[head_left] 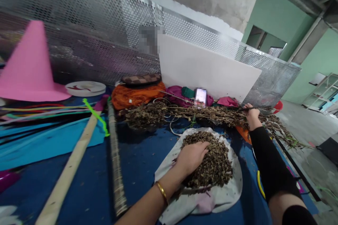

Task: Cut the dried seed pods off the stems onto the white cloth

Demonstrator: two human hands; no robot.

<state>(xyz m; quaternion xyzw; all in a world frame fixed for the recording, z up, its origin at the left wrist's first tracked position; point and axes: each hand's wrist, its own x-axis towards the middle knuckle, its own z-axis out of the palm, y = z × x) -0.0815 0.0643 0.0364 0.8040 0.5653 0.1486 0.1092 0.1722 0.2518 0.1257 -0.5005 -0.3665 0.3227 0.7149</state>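
Note:
My left hand [192, 156], with a gold bangle on the wrist, lies on a heap of dried brown leaf bits [215, 165]. Its fingers are stretched out, some tips touching the leaf bits. The heap rests on a white cloth [227, 197] with a pinkish patch. Farther out, my right hand [252, 114], below a black sleeve, is closed round a thin dark stick-like thing [246, 108]; its exact kind is too small to tell. That hand is beside a long bundle of dried stalks [221, 116] spread along the back of the blue table surface [139, 168].
On the left are a pink cone hat [33, 66], a roll of white ribbon [86, 88], a wooden slat [70, 168] and a wrapped pole [116, 161]. Behind the stalks sit orange cloth [137, 95], a lit phone [200, 97] and a white board [206, 66] against perforated metal.

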